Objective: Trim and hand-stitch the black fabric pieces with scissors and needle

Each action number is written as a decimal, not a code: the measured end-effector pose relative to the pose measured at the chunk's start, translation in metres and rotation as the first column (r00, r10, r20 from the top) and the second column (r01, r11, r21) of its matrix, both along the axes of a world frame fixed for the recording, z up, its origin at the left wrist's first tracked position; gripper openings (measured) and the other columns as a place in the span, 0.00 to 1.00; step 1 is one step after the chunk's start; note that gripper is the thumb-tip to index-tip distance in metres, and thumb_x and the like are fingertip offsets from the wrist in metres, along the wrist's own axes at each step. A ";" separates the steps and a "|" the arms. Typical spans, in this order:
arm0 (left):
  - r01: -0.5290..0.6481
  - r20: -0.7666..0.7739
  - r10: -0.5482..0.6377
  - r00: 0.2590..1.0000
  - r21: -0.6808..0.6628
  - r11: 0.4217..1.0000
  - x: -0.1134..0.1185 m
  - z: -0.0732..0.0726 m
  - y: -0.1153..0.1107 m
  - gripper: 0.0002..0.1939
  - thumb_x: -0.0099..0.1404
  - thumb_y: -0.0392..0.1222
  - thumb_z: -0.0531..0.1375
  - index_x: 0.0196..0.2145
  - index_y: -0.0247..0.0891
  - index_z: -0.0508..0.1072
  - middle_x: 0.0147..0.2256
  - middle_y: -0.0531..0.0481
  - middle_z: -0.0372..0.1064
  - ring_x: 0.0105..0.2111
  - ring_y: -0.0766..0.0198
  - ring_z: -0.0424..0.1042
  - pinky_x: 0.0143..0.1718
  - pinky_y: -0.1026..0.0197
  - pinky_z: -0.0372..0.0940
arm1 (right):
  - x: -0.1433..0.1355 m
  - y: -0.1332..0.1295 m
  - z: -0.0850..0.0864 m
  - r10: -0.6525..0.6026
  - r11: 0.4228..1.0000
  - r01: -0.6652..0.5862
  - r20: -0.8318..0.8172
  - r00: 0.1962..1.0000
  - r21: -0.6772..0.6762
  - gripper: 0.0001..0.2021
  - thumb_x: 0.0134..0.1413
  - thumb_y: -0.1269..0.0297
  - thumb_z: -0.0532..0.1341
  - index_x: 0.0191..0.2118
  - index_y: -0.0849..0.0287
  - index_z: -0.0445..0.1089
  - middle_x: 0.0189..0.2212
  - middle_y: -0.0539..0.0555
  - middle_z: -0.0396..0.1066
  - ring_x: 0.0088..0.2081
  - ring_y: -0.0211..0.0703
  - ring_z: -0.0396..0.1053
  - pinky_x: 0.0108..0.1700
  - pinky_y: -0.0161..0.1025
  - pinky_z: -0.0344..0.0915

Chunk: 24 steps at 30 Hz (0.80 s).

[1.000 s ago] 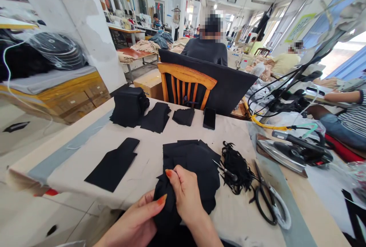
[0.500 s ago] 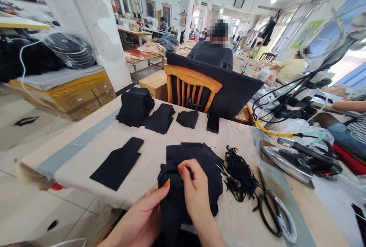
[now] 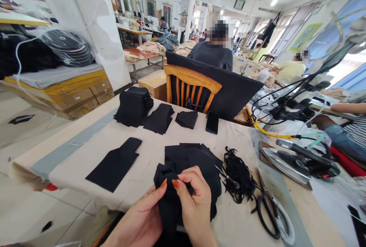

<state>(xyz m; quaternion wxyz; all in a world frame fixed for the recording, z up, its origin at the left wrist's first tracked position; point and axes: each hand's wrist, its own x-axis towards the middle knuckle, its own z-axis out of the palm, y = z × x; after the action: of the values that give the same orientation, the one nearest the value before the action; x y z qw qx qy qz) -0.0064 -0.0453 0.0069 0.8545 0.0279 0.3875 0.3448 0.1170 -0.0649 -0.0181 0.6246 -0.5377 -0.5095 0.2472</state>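
- On the cloth-covered table (image 3: 85,151), to the left of my hands, a flat black cut fabric panel (image 3: 114,165) lies alone.
- At the far side sit a tall stack of black pieces (image 3: 132,105), a lower pile (image 3: 159,118) just beside it, and a small folded piece (image 3: 187,119); a dark phone (image 3: 212,122) lies to their right.
- To the right of my hands is a tangle of black trimmings (image 3: 237,174) with a small snipper (image 3: 228,178) lying against it, then large black scissors (image 3: 271,212) near the table's right edge.
- Farther right an iron (image 3: 297,159) rests on its side pad, its cables running up and away.
- Beyond the table stands a wooden chair (image 3: 191,86) draped with dark cloth; a person sits with their back to me behind it.
- A spread heap of black pieces (image 3: 197,159) lies just beyond my fingers.
- My left hand (image 3: 143,220) has its grip closed, thumb and fingers pinching the black fabric piece (image 3: 168,201) at the near table edge.
- My right hand (image 3: 194,201) also has its grip closed on the same piece, its fingertips meeting my left thumb at the bunched top.
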 end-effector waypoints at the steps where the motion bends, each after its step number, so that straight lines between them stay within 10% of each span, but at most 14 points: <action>1: -0.005 0.003 0.005 1.000 -0.020 1.000 0.000 -0.001 -0.001 0.06 0.62 0.29 0.62 0.31 0.35 0.78 0.30 0.51 0.78 0.28 0.63 0.77 0.36 0.62 0.71 | 0.001 0.000 0.001 0.013 1.000 -0.013 0.008 1.000 0.005 0.05 0.57 0.70 0.60 0.31 0.56 0.69 0.28 0.49 0.66 0.31 0.39 0.65 0.31 0.35 0.62; 24: -0.074 0.011 0.075 0.997 -0.070 0.995 0.004 0.000 0.007 0.09 0.64 0.26 0.59 0.29 0.32 0.78 0.30 0.47 0.79 0.29 0.65 0.78 0.34 0.64 0.72 | 0.014 0.002 0.002 0.083 0.994 -0.089 0.101 0.991 0.059 0.07 0.57 0.73 0.59 0.30 0.56 0.70 0.26 0.50 0.66 0.32 0.41 0.65 0.33 0.37 0.63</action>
<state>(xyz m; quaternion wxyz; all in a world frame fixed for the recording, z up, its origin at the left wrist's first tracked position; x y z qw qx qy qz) -0.0025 -0.0380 0.0065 0.8443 -0.0187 0.3940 0.3628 0.1312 -0.0630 -0.0160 0.6042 -0.5067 -0.5701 0.2306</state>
